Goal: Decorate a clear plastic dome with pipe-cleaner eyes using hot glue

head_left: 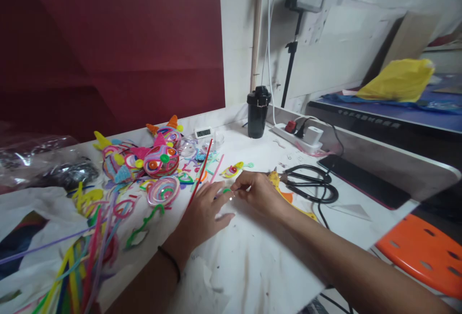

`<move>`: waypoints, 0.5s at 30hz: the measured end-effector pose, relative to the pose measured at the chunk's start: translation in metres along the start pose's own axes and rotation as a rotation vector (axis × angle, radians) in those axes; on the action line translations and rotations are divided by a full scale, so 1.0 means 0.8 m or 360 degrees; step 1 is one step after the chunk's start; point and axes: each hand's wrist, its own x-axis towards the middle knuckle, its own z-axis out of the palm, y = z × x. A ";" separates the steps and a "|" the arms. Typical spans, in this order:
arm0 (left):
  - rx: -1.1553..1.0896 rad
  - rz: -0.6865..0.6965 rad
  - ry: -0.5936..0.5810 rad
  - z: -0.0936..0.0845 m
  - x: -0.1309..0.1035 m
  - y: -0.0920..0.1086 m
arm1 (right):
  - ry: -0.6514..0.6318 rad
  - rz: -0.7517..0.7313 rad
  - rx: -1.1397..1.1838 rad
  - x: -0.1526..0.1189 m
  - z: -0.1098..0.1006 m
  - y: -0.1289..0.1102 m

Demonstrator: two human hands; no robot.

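My left hand [206, 212] is at the middle of the white table, fingers curved and thumb set apart, around a small piece with a shiny, clear edge. A bit of green fuzzy strip [226, 190] shows at its fingertips. My right hand [258, 193] meets it from the right, thumb and forefinger pinched beside the green bit; what the pinch holds is too small to make out. A red pipe cleaner [200, 173] stands slanted just behind my left hand. Yellow-handled pliers [275, 179] lie partly hidden behind my right wrist. A small yellow-and-green fuzzy ornament [233, 169] lies beyond both hands.
Colourful fuzzy fish-like ornaments [159, 157] and a coiled round piece [164, 191] crowd the left. Loose pipe cleaners [77, 270] lie nearer. Black-handled scissors [312, 184], a phone [363, 179], a power strip [298, 138] and a black bottle [257, 114] stand or lie right and behind.
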 end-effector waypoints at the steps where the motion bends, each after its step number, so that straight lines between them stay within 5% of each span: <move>1: 0.0002 -0.0001 0.0001 0.000 0.000 0.000 | 0.0001 0.0001 0.0004 0.000 0.000 0.000; 15: -0.0149 -0.0178 -0.0019 -0.001 -0.002 0.002 | -0.0125 0.0160 0.0054 0.013 -0.006 -0.009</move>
